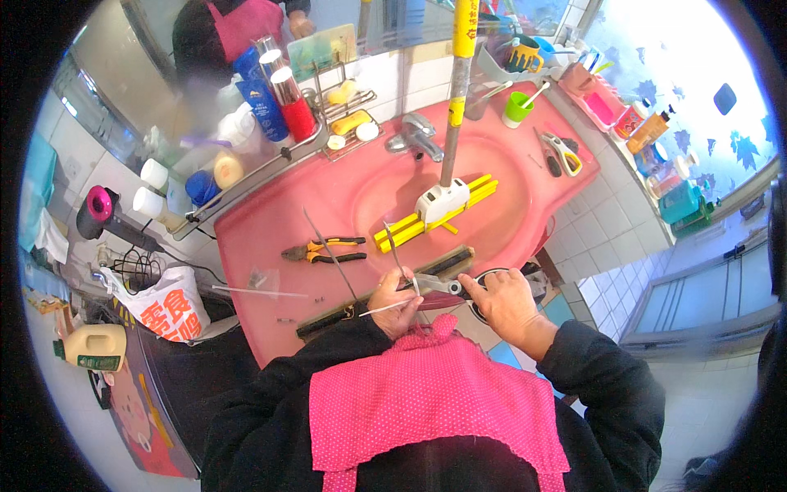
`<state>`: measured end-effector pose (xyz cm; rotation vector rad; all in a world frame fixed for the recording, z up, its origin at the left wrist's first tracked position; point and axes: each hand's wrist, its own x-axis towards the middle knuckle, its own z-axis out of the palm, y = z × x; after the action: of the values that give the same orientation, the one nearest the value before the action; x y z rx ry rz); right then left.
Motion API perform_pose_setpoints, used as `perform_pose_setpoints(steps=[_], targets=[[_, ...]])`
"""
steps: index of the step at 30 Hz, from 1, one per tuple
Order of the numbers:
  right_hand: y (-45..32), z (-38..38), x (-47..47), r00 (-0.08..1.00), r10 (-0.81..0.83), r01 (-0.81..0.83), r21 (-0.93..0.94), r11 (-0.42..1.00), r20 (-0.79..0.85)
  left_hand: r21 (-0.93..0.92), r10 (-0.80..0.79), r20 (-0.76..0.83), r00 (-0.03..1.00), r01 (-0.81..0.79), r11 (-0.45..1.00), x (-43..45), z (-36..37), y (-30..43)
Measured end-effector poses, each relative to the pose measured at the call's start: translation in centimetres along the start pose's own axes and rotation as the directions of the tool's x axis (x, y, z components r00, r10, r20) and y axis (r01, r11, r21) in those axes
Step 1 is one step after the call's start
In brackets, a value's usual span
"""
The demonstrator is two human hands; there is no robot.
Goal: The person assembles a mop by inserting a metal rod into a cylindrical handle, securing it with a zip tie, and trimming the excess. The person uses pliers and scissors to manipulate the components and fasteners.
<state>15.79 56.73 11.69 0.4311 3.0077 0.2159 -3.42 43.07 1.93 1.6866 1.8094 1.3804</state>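
My left hand (393,304) holds thin strips, one white and one grey, at the counter's front edge. My right hand (507,304) grips a metal hand tool (439,285), perhaps scissors or snips, whose head lies against the strips; its handles are mostly hidden. Beneath and beside my hands lies a long dark bar (442,264) with pale edges. A mop head frame (442,203) with yellow bars stands in the pink sink (504,166), its pole upright. Combination pliers (326,250) with orange and black handles lie to the left, a thin dark strip (329,252) across them.
A faucet (415,138) rises behind the basin. Scissors (562,155) and a green cup (518,111) stand or lie at the right. A wire soap rack (353,132) and a shelf of bottles (252,166) line the back left. A hair dryer (110,215) hangs at the left.
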Motion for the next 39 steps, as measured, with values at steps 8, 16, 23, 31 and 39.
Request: perform_pose_setpoints(steps=[8, 16, 23, 31, 39], targets=[[1.2, 1.0, 0.1, 0.995, -0.025, 0.018, 0.078, 0.997, 0.098, -0.024, -0.05, 0.007, 0.999, 0.05, 0.998, -0.2, -0.1, -0.4], [1.1, 1.7, -0.1, 0.998, -0.023, 0.026, 0.044, 0.999, -0.054, -0.008, -0.085, 0.017, 0.996, 0.085, 0.996, 0.1, -0.2, -0.4], [0.6, 0.7, 0.6, 0.985, -0.031, 0.03, -0.012, 0.999, -0.171, 0.068, -0.042, -0.026, 0.999, 0.044, 0.997, 0.1, 0.4, 0.2], [1.7, -1.0, 1.5, 0.992, -0.103, 0.103, -0.006, 0.995, 0.073, -0.014, -0.097, -0.012, 0.995, 0.097, 0.995, 0.2, 0.2, 0.6], [2.8, 1.1, 0.8, 0.992, -0.111, 0.099, 0.183, 0.978, 0.057, -0.382, -0.364, -0.008, 0.931, 0.334, 0.862, 0.6, -0.7, 0.7]])
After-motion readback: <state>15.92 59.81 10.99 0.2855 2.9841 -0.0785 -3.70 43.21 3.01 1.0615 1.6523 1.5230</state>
